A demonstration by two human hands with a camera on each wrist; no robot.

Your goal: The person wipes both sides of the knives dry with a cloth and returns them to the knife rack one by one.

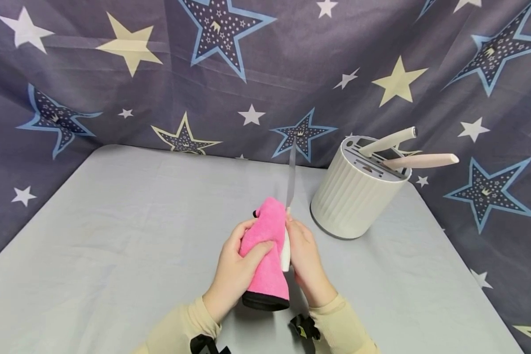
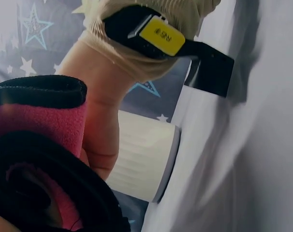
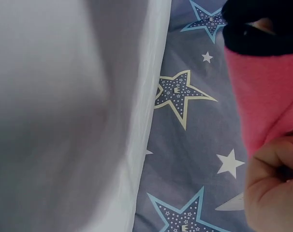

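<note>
A pink cloth (image 1: 265, 265) with black edging is folded in my left hand (image 1: 233, 265), whose thumb lies across its front. Close beside it, my right hand (image 1: 309, 260) grips a knife (image 1: 291, 179) by its white handle (image 1: 285, 253). The blade points up and away from me, and the cloth touches or nearly touches the handle. In the left wrist view, the cloth's rolled black edge (image 2: 40, 92) fills the lower left. Only part of the cloth (image 3: 267, 96) shows in the right wrist view. My right fingers are partly hidden behind the handle.
A cream ribbed knife block (image 1: 358, 196) stands at the right on the pale grey table covering (image 1: 137, 236). A white handle (image 1: 389, 141) and a pinkish handle (image 1: 425, 161) stick out of its top. A dark star-patterned curtain (image 1: 292, 64) hangs behind.
</note>
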